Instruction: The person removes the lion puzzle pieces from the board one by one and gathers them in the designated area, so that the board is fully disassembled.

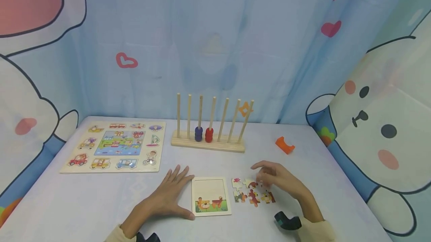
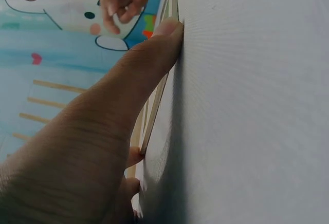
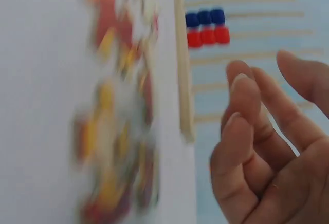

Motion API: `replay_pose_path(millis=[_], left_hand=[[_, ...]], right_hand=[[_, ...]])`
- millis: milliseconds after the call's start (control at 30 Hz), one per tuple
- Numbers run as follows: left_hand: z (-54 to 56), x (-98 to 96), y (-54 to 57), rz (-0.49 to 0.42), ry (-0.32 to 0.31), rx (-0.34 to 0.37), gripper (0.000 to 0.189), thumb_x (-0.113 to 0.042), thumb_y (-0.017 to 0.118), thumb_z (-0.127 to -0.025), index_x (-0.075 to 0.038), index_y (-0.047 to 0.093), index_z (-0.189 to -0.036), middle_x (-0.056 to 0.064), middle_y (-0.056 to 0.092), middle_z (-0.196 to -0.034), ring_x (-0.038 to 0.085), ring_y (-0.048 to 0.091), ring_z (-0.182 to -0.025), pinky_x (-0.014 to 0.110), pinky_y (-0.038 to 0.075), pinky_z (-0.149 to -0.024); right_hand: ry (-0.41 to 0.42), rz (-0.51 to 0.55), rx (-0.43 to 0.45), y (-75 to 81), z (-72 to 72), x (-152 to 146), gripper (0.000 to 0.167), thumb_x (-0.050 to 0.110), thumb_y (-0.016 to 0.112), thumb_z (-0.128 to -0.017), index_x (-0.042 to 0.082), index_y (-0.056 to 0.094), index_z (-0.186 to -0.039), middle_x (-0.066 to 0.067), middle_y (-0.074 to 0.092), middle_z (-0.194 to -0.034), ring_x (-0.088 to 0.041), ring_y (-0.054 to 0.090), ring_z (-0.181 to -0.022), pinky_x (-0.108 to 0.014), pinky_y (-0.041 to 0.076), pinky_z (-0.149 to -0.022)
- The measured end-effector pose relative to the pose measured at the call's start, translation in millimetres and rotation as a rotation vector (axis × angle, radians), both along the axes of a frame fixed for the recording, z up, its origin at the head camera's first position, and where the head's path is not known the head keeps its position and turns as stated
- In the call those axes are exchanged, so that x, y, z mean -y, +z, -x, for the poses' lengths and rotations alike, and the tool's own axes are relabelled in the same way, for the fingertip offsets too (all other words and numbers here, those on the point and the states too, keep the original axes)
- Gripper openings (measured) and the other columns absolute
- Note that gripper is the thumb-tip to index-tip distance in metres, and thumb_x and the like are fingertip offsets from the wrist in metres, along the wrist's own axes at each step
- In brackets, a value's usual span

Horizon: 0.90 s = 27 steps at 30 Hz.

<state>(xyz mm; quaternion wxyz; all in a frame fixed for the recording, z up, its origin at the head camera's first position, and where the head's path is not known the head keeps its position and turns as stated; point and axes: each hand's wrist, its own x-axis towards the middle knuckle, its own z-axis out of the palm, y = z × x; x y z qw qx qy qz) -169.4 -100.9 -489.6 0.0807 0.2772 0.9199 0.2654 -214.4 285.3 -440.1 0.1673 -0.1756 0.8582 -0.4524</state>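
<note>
A small wooden puzzle board (image 1: pixel 210 186) lies in front of me, with joined tiger-picture pieces (image 1: pixel 211 204) along its lower part and bare wood above. My left hand (image 1: pixel 168 195) spreads its fingers at the board's left side; in the left wrist view the thumb (image 2: pixel 167 28) touches the board's edge. To the right of the board, several loose jigsaw pieces (image 1: pixel 253 197) lie in rough rows. Over their far right side hovers my right hand (image 1: pixel 281 180), partly covering some. Its fingers (image 3: pixel 234 144) bend loosely and hold nothing in the right wrist view.
Behind the board stands a wooden peg rack (image 1: pixel 208 144) with blue beads (image 1: pixel 198 134) and red beads (image 1: pixel 209 135) on two of its upright pegs. A larger vehicle puzzle (image 1: pixel 114 163) lies at the back left. An orange curved piece (image 1: pixel 284 145) is at the right.
</note>
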Motion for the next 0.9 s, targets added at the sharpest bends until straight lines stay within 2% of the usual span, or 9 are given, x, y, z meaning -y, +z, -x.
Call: replay_pose_path(millis=[133,267,367,600,733,900], left_hand=[[-1.1,-0.6,-0.8,-0.004,0.002,0.001,0.114,-0.074,0.072,-0.061,-0.012,0.033,-0.149,0.013,0.016,-0.160,0.038,0.002,-0.146,0.057,0.001,-0.118],[-1.9,0.1,-0.9,-0.007,0.009,-0.001,0.114,-0.073,0.073,-0.061,-0.012,0.033,-0.149,0.013,0.016,-0.160,0.038,0.002,-0.147,0.057,0.001,-0.118],[-2.3,0.8,-0.2,-0.002,0.015,0.000,0.114,-0.073,0.072,-0.061,-0.011,0.033,-0.149,0.013,0.016,-0.160,0.038,0.002,-0.147,0.056,0.001,-0.118],[-2.6,1.2,1.1,0.004,0.020,0.021,0.112,-0.073,0.071,-0.063,-0.012,0.032,-0.149,0.013,0.015,-0.160,0.037,0.001,-0.147,0.055,0.000,-0.118],[-2.3,1.2,0.8,0.001,0.014,0.022,0.112,-0.072,0.071,-0.064,-0.011,0.032,-0.149,0.012,0.015,-0.160,0.037,0.001,-0.147,0.055,-0.001,-0.118],[-1.7,1.0,1.8,-0.016,0.005,0.017,0.111,-0.070,0.071,-0.065,-0.011,0.032,-0.149,0.013,0.016,-0.160,0.038,0.001,-0.147,0.056,0.001,-0.118]], right_hand=[[0.040,0.044,-0.053,9.4,-0.2,28.3,0.032,0.019,0.056,-0.097,0.002,0.056,-0.125,-0.018,0.067,-0.090,-0.036,0.062,-0.067,-0.039,0.057,-0.060],[0.095,0.074,-0.051,12.0,-6.2,61.9,0.032,0.020,0.057,-0.097,0.001,0.057,-0.124,-0.017,0.067,-0.091,-0.030,0.062,-0.067,-0.038,0.057,-0.061],[0.151,0.091,-0.027,7.4,-13.7,88.1,0.031,0.020,0.057,-0.097,0.002,0.058,-0.123,-0.014,0.067,-0.089,-0.021,0.063,-0.069,-0.035,0.058,-0.062],[0.258,0.083,-0.011,-15.2,-31.7,129.8,0.024,0.012,0.060,-0.095,0.007,0.063,-0.117,-0.005,0.067,-0.079,-0.011,0.063,-0.067,-0.024,0.056,-0.060],[0.242,0.042,-0.066,-25.6,-36.4,137.7,0.021,0.013,0.063,-0.092,0.010,0.066,-0.112,0.003,0.064,-0.075,-0.003,0.055,-0.062,-0.018,0.049,-0.059],[0.211,0.004,-0.115,-32.1,-36.3,139.7,0.017,0.014,0.064,-0.091,0.012,0.069,-0.107,0.007,0.062,-0.075,0.001,0.050,-0.060,-0.016,0.046,-0.056]])
